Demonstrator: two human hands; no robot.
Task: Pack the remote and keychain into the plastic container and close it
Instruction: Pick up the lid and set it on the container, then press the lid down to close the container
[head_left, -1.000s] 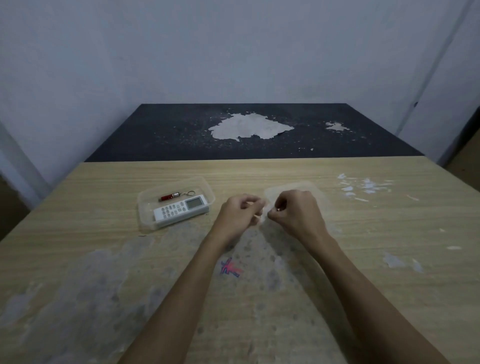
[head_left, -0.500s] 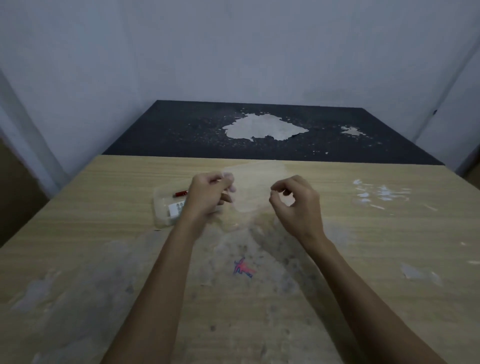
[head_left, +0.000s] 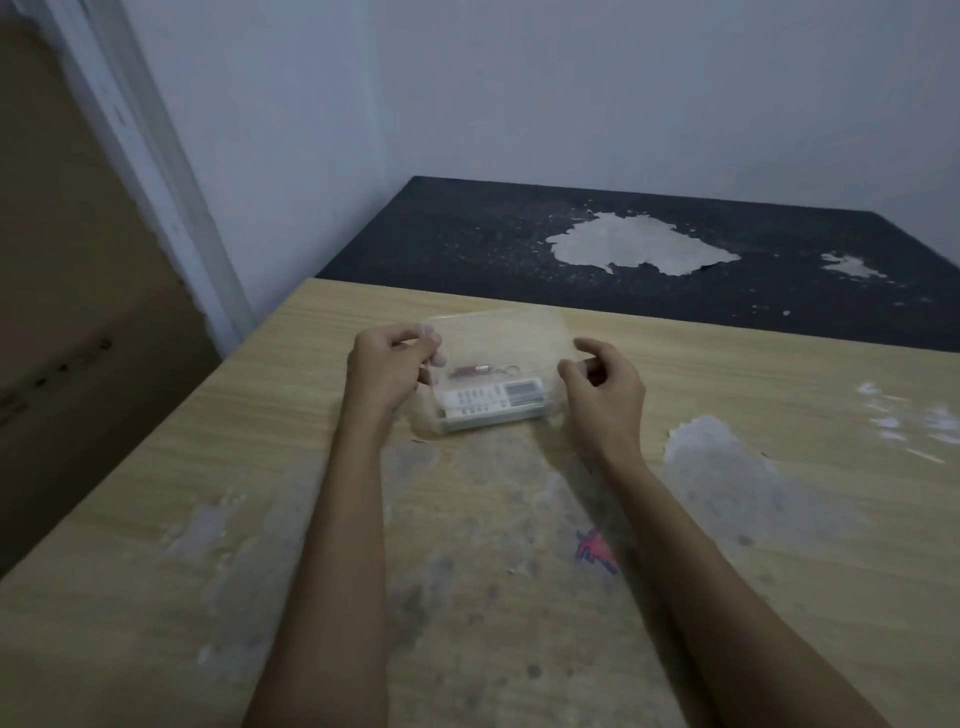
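Observation:
A clear plastic container sits on the wooden table. Inside it lie a white remote and, just behind that, a red keychain with a metal ring. A clear lid is held tilted over the container, its far edge raised. My left hand pinches the lid's left edge. My right hand grips the lid's right edge. The remote and keychain show through the lid.
The wooden table has worn grey patches and a small red-blue mark. A dark table with a peeled white patch adjoins it at the back. A wall and door frame stand to the left.
Both hands picked the lid up from the table's middle and carried it left over the container. The view has swung left with them.

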